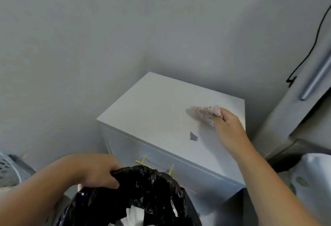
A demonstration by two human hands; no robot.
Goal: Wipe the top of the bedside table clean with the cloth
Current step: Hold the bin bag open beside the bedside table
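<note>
Head view: cloth bunched in right hand grip, on bedside table top

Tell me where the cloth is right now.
In the head view the cloth lies on the bedside table top toward its right side, gripped by the right hand.

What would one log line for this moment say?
right hand: holds cloth on table top | left hand: grips black bag | grey scrap not yet wiped
</note>
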